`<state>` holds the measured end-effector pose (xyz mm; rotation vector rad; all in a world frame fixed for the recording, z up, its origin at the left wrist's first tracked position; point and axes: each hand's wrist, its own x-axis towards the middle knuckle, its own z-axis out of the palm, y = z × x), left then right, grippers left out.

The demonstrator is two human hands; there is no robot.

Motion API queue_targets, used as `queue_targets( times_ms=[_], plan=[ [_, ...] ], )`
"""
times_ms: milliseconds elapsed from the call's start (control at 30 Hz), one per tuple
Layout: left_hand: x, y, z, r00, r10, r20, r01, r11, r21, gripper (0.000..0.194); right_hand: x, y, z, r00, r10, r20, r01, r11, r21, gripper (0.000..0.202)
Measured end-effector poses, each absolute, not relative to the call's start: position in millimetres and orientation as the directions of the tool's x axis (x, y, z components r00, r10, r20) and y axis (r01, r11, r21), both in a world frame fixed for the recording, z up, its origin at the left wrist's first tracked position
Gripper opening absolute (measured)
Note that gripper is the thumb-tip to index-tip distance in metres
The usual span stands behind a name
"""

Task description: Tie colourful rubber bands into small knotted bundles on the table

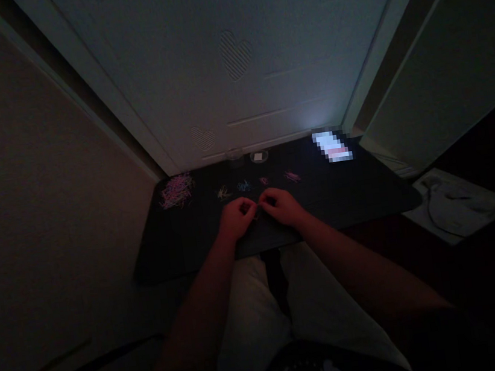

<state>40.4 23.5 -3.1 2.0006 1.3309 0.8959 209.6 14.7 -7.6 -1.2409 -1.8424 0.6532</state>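
Note:
My left hand and my right hand meet over the near middle of the black tabletop. Both have thumb and fingers pinched together, their tips almost touching. A thin, dark reddish bit shows below the fingertips, too dim to name. Just beyond the hands lie small bunches of thin strands, perhaps elastic bands: a yellowish bunch, a blue bunch, a small pink-red bunch and a pink-purple bunch. At the far left sits a larger mixed pink and purple pile.
A clear container and a round dish with a white label stand at the back edge. A glowing, blurred-out screen lies at the back right. The white door panel rises behind the table. The room is dark.

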Motion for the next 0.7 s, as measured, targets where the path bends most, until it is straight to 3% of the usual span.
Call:
queue_targets(
  times_ms=[400, 533, 700],
  plan=[
    [40.5, 23.1, -1.7, 0.267, 0.939, 0.217, 0.561, -0.334, 0.757, 0.014, 210.1, 13.5, -5.7, -0.086, 0.935, 0.345, 0.492, 0.341, -0.801, 0.009],
    [41.0, 22.1, -0.7, 0.268, 0.94, 0.21, 0.544, -0.328, 0.772, 0.014, 210.0, 12.4, -5.1, -0.137, 0.937, 0.322, 0.445, 0.348, -0.825, 0.012],
    [41.0, 22.4, -1.2, 0.268, 0.94, 0.211, 0.55, -0.329, 0.768, 0.015, 208.8, 12.8, -6.3, -0.164, 0.941, 0.296, 0.515, 0.338, -0.788, 0.009]
  ],
)
